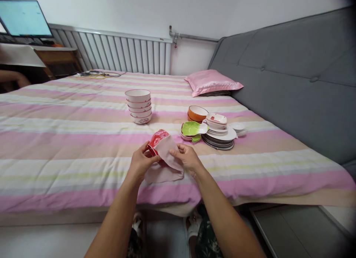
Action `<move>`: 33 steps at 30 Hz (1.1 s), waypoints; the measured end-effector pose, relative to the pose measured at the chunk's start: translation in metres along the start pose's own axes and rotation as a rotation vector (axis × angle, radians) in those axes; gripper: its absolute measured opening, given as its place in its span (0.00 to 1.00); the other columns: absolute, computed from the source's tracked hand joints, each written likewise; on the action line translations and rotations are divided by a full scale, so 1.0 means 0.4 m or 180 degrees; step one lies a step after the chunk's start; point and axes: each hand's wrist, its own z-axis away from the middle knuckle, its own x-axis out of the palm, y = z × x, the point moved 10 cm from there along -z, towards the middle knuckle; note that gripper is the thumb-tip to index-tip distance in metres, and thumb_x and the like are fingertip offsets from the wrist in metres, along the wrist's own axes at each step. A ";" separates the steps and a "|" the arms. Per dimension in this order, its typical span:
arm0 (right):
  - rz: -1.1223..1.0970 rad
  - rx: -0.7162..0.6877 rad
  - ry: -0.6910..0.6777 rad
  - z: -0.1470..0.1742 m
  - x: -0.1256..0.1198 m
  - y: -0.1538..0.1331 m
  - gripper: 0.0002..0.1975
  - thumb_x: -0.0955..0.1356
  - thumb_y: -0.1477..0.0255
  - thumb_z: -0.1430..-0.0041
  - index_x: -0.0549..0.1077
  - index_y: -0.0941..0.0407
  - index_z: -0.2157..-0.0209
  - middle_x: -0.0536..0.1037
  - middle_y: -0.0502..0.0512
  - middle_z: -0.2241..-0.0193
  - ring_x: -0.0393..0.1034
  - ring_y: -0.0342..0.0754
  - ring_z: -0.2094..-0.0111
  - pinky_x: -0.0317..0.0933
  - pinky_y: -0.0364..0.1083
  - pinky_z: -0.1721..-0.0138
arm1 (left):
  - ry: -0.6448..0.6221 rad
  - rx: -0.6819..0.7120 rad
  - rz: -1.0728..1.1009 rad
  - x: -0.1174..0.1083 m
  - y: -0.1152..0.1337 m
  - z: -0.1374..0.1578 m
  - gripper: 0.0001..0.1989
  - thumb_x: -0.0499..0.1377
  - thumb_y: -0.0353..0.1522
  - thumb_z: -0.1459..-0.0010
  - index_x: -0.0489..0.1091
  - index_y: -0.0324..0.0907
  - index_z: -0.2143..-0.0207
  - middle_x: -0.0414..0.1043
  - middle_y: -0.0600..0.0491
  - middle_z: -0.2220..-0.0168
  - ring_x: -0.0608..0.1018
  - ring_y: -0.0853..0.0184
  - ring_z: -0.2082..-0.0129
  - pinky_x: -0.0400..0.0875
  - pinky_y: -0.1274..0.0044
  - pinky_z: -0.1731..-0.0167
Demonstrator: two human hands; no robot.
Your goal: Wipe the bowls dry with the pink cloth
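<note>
Near the bed's front edge, my left hand point(141, 162) grips a red patterned bowl point(159, 138), which is tilted on its side. A pale pink cloth point(169, 154) covers part of the bowl and hangs down below it. My right hand point(188, 157) pinches the cloth at its right side, thumb on top. Beyond my hands stands a stack of white bowls with red rims point(139, 106). To the right, a green and white leaf-like dish point(194, 128) rests on other dishes beside a pile of plates point(219, 141).
Orange bowls point(194, 113) and small white dishes point(239, 129) stand around the plate pile. A pink pillow point(213, 82) lies near the grey headboard point(289, 58). Cables point(100, 74) lie at the bed's far side by the radiator point(119, 50). Another person's arm point(12, 78) shows at far left.
</note>
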 end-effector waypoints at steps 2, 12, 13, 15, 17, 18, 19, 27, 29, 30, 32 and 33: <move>0.0032 -0.0007 0.0008 0.001 0.000 -0.001 0.22 0.78 0.61 0.68 0.75 0.58 0.71 0.79 0.51 0.73 0.73 0.47 0.72 0.65 0.45 0.68 | -0.0036 -0.0011 0.0015 0.003 0.005 0.003 0.42 0.72 0.33 0.71 0.66 0.35 0.49 0.76 0.45 0.59 0.77 0.59 0.61 0.72 0.75 0.68; 0.0149 0.0003 -0.0106 0.010 0.012 -0.004 0.22 0.78 0.60 0.68 0.75 0.58 0.72 0.79 0.50 0.75 0.72 0.45 0.74 0.66 0.45 0.67 | -0.0115 0.0402 -0.1315 -0.011 0.004 -0.020 0.47 0.70 0.28 0.73 0.61 0.39 0.45 0.74 0.44 0.54 0.77 0.54 0.57 0.73 0.68 0.61; 0.0147 -0.0011 -0.0094 0.010 0.012 -0.006 0.22 0.78 0.60 0.68 0.75 0.58 0.72 0.78 0.50 0.76 0.72 0.46 0.74 0.66 0.45 0.67 | -0.0058 0.0500 -0.1521 -0.014 0.007 -0.022 0.47 0.70 0.28 0.73 0.61 0.40 0.45 0.74 0.44 0.55 0.77 0.54 0.57 0.73 0.68 0.60; 0.0149 -0.0026 -0.0073 0.011 0.010 -0.008 0.22 0.78 0.60 0.68 0.75 0.58 0.71 0.78 0.50 0.76 0.72 0.46 0.73 0.66 0.45 0.67 | 0.0001 0.0666 -0.1908 -0.013 0.013 -0.024 0.47 0.69 0.28 0.71 0.59 0.41 0.44 0.74 0.45 0.54 0.77 0.54 0.57 0.72 0.68 0.59; 0.0186 -0.0037 -0.0077 0.011 0.008 -0.009 0.22 0.77 0.60 0.67 0.75 0.58 0.70 0.78 0.50 0.75 0.72 0.47 0.73 0.66 0.46 0.66 | -0.0014 0.0803 -0.2243 -0.005 0.020 -0.023 0.46 0.68 0.29 0.67 0.57 0.41 0.43 0.73 0.45 0.54 0.77 0.55 0.56 0.71 0.68 0.57; 0.0218 -0.0056 -0.0089 0.011 0.008 -0.010 0.22 0.77 0.59 0.66 0.75 0.58 0.70 0.78 0.51 0.75 0.72 0.47 0.72 0.66 0.46 0.66 | -0.0032 0.0874 -0.2389 0.001 0.024 -0.021 0.45 0.67 0.29 0.66 0.55 0.41 0.42 0.73 0.45 0.54 0.77 0.55 0.56 0.71 0.68 0.57; 0.0257 -0.0090 -0.0110 0.012 0.009 -0.013 0.22 0.77 0.59 0.65 0.74 0.58 0.70 0.78 0.51 0.74 0.73 0.48 0.71 0.66 0.46 0.66 | -0.0045 0.0953 -0.2520 0.007 0.029 -0.018 0.45 0.67 0.30 0.64 0.54 0.40 0.42 0.73 0.44 0.53 0.77 0.55 0.56 0.70 0.68 0.56; 0.0608 -0.0640 0.0011 0.013 0.009 -0.058 0.19 0.74 0.62 0.56 0.73 0.57 0.64 0.78 0.54 0.67 0.71 0.48 0.67 0.65 0.45 0.66 | -0.0034 0.1426 -0.3053 0.039 0.058 0.010 0.34 0.60 0.32 0.54 0.54 0.38 0.43 0.66 0.42 0.47 0.75 0.57 0.54 0.69 0.69 0.56; 0.0677 -0.0693 0.0069 0.011 0.007 -0.060 0.17 0.73 0.62 0.55 0.73 0.57 0.65 0.77 0.53 0.68 0.70 0.47 0.68 0.64 0.44 0.66 | -0.0004 0.1392 -0.3180 0.041 0.057 0.014 0.35 0.59 0.31 0.54 0.53 0.37 0.42 0.65 0.40 0.46 0.74 0.55 0.52 0.69 0.67 0.55; 0.0684 -0.0702 0.0081 0.010 0.007 -0.059 0.17 0.73 0.62 0.55 0.73 0.57 0.66 0.77 0.53 0.69 0.70 0.47 0.69 0.64 0.44 0.66 | 0.0009 0.1367 -0.3249 0.043 0.057 0.016 0.36 0.59 0.30 0.54 0.52 0.37 0.42 0.64 0.39 0.46 0.73 0.54 0.51 0.69 0.67 0.55; 0.0637 -0.0678 0.0073 0.009 0.008 -0.055 0.17 0.73 0.61 0.55 0.73 0.57 0.66 0.77 0.52 0.69 0.70 0.47 0.70 0.64 0.44 0.67 | 0.0003 0.1327 -0.3348 0.047 0.059 0.021 0.38 0.60 0.30 0.54 0.50 0.37 0.41 0.62 0.38 0.44 0.71 0.52 0.48 0.68 0.66 0.54; 0.0591 -0.0641 0.0055 0.008 0.008 -0.051 0.17 0.73 0.61 0.55 0.73 0.57 0.66 0.77 0.52 0.70 0.70 0.47 0.70 0.64 0.44 0.67 | -0.0013 0.1315 -0.3370 0.049 0.060 0.024 0.38 0.60 0.30 0.55 0.50 0.38 0.41 0.62 0.38 0.44 0.70 0.52 0.47 0.68 0.65 0.54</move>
